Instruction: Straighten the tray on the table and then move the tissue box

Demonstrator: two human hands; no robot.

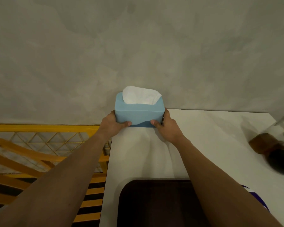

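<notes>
Tissue box [138, 114] clamped at both short ends: left hand [112, 122] pressed on its 9 o'clock end, right hand [165, 124] on its 3 o'clock end, thumbs wrapped onto the near face. Sits at the table's [203, 136] far-left corner, 12 o'clock from the tray [154, 202], back edge against or just off the grey wall [138, 46]; can't tell which, and can't tell whether resting or just lifted. Tray at 6 o'clock, partly under the right forearm, looks square to the near table edge, so probably on the box-moving step. Risks: box close to the table's 9 o'clock edge, so any slide that way likely drops it over the side toward the yellow rack [44, 140]. Side-squeeze grip only, nothing visibly under the base; looks like a soft case, so hard pressure may buckle it, light pressure may let it slip. Loose tissue [140, 95] poking out on top, could snag or pull free if dragged along the wall. Blurred glass jar with brown lid [267, 143] lying tilted at 3 o'clock, near the far-right edge; a wide sweep rightward with elbow or box could knock it.
</notes>
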